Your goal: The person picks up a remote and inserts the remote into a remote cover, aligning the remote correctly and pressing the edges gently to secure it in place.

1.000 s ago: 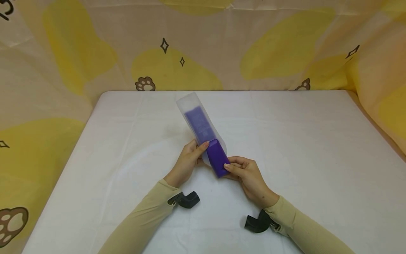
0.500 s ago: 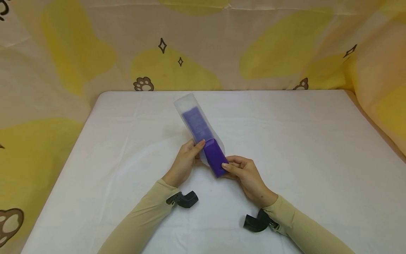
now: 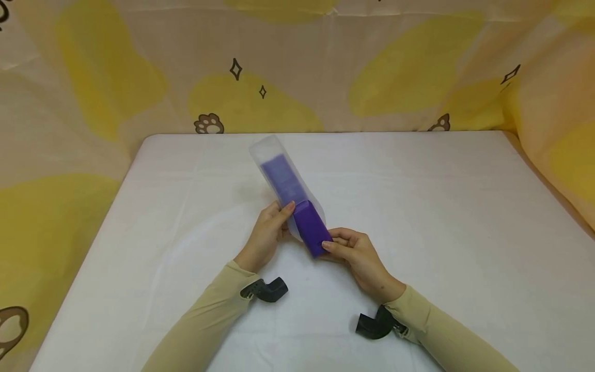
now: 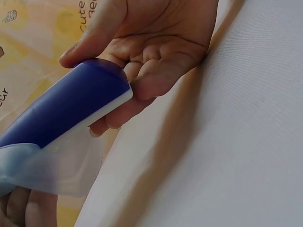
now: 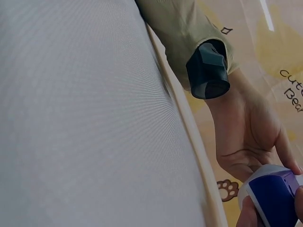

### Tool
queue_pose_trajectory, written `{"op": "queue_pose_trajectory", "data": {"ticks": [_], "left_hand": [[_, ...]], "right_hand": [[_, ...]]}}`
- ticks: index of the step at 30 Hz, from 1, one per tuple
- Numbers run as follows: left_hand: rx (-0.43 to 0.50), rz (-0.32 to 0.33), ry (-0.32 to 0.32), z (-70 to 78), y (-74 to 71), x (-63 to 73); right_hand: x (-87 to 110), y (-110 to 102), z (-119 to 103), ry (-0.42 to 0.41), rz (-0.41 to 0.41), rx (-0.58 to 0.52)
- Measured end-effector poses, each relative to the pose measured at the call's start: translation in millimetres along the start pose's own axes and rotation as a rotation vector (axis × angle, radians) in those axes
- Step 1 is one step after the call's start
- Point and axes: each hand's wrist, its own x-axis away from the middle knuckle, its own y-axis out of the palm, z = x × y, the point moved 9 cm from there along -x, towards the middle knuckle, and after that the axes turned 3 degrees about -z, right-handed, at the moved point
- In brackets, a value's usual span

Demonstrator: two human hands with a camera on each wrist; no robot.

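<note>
In the head view, a long purple piece (image 3: 310,227) with a white underside extends partly out of a frosted translucent sleeve (image 3: 267,149); its exact kind is unclear. The left hand (image 3: 263,235) grips the sleeve near its mouth, thumb on top. At the purple end, the right hand (image 3: 360,261) pinches between thumb and fingers. From the left wrist, the right hand (image 4: 161,47) shows around the purple end (image 4: 71,104), while left fingers sit below the sleeve. In the right wrist view, the left hand (image 5: 251,123) holds the sleeve behind the purple end (image 5: 274,201).
A white cloth-covered table (image 3: 441,206) lies under the hands. Behind it hangs a yellow-and-beige patterned curtain (image 3: 288,62), which also borders both sides. Black wrist cameras (image 3: 274,290) project from both sleeve cuffs.
Both hands and the sleeved purple piece appear slightly further left in the head view, as does the background. Both grips stay the same.
</note>
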Motion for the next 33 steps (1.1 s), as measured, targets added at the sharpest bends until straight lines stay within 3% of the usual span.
{"op": "queue_pose_trajectory", "data": {"ticks": [19, 33], "left_hand": [[-0.023, -0.067, 0.036, -12.2, -0.3, 0.2], [-0.072, -0.064, 0.039, -13.9, 2.2, 1.9]], "right_hand": [[-2.9, -4.5, 13.3, -0.036, 0.02, -0.023], [-2.6, -6.6, 15.1, -0.049, 0.024, -0.031]]}}
